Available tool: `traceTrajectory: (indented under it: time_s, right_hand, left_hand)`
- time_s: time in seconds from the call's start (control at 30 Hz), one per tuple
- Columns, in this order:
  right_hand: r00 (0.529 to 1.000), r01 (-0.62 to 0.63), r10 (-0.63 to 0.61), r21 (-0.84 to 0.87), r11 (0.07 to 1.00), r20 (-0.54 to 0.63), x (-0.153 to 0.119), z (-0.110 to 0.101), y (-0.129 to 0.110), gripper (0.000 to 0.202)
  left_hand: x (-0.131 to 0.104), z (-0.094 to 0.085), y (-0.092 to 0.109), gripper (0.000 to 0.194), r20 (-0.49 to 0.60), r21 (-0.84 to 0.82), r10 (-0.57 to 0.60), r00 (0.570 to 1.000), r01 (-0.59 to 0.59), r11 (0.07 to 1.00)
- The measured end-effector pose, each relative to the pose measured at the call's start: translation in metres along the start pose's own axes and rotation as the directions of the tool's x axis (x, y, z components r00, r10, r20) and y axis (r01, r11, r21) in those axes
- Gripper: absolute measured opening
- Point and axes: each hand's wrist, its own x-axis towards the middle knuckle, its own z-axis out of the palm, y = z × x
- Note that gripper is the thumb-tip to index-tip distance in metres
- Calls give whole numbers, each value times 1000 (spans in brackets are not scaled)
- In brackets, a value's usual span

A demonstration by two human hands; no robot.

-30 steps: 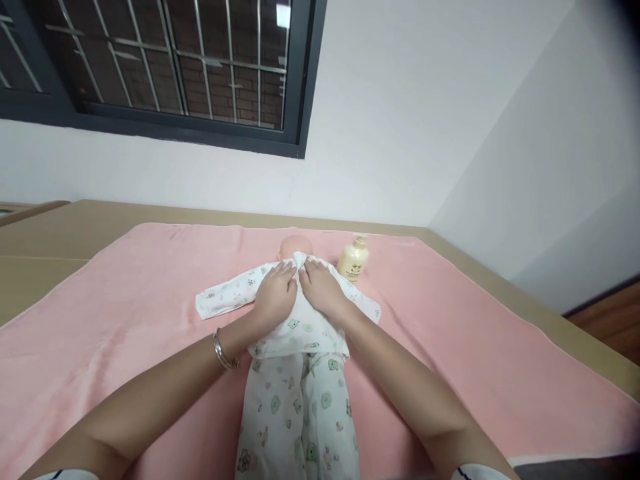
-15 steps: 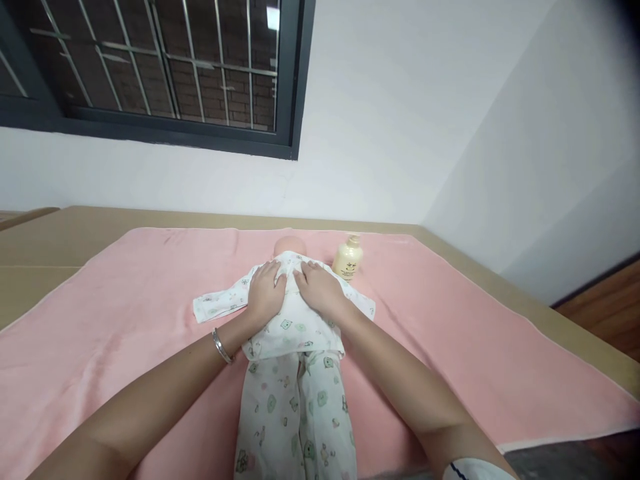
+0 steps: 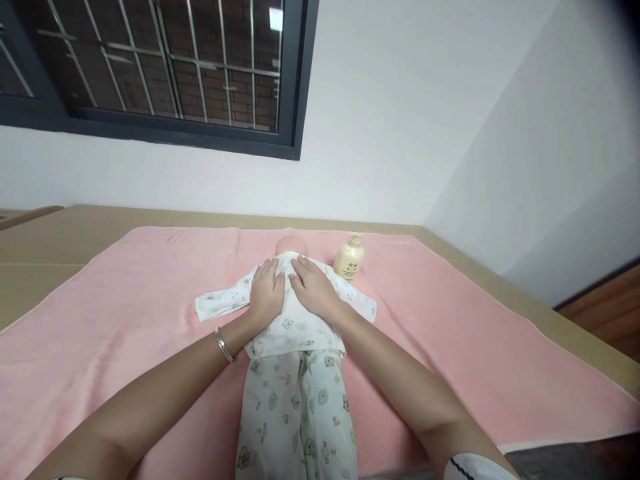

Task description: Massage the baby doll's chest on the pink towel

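Observation:
A baby doll point(image 3: 291, 245) lies on a pink blanket point(image 3: 165, 287), its rounded head toward the wall. It wears a white printed top point(image 3: 295, 333) and matching trousers point(image 3: 273, 413), with the sleeves spread to both sides. My left hand point(image 3: 267, 288) rests flat on the upper left of the top, a silver bangle on its wrist. On the upper right of the top lies my right hand point(image 3: 314, 285), fingers stretched out. Both hands are open and hold nothing, with a small gap between them.
A pale yellow pump bottle point(image 3: 349, 259) stands on the blanket right of the doll's head, beside the right sleeve. Behind the tan table edge point(image 3: 200, 219) rise a white wall and a dark-framed barred window point(image 3: 200, 133).
My right hand has shifted slightly up and to the left on the top. My left hand stays almost in place, and the whole view has moved very slightly.

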Motion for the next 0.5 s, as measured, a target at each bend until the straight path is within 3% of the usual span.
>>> traceTrajectory:
  time_s: [0.17,0.33,0.5]
  right_hand:
    - [992,-8,8,7,1000,-129,-1,-3,-3,52]
    - [1000,6,-7,12,1000,23,-1,-1,1,47]
    - [994,43,-41,20,999,-98,-3,0,1,47]
  left_hand:
    - [0,-1,1,47,1,-16,14,1000,-14,1000]
    - [-2,-2,2,49,12,-8,4,1000,-4,1000]
    - [-2,-3,2,49,3,-30,-4,1000,4,1000]
